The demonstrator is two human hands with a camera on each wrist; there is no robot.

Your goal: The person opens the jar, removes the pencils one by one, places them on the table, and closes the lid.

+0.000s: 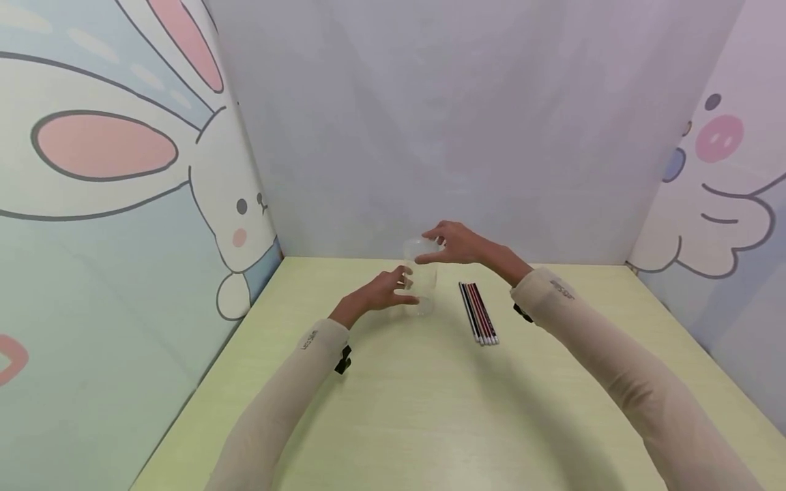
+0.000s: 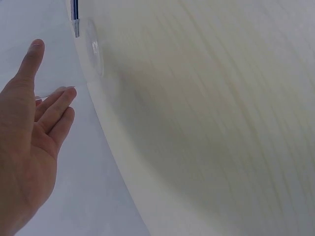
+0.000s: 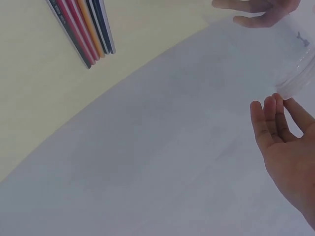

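Observation:
A tall clear plastic cup (image 1: 425,281) stands upright near the back of the table, between both hands; its round base (image 2: 94,46) shows faintly in the left wrist view. My left hand (image 1: 385,292) holds its lower left side, fingers and thumb spread round it. In the left wrist view, the left hand's fingertips (image 2: 69,92) meet a thin clear edge. My right hand (image 1: 457,244) holds the cup near its top from the right. In the right wrist view, the right hand (image 3: 290,142) has its fingertips at the clear rim (image 3: 295,81). Transparency makes exact contact hard to see.
Several pencils (image 1: 477,314) lie side by side on the pale yellow table (image 1: 393,409), right of the cup. A grey-white back wall (image 1: 442,136) rises behind the table. Side panels carry a cartoon rabbit (image 1: 227,198) on the left and another cartoon figure (image 1: 712,204) on the right.

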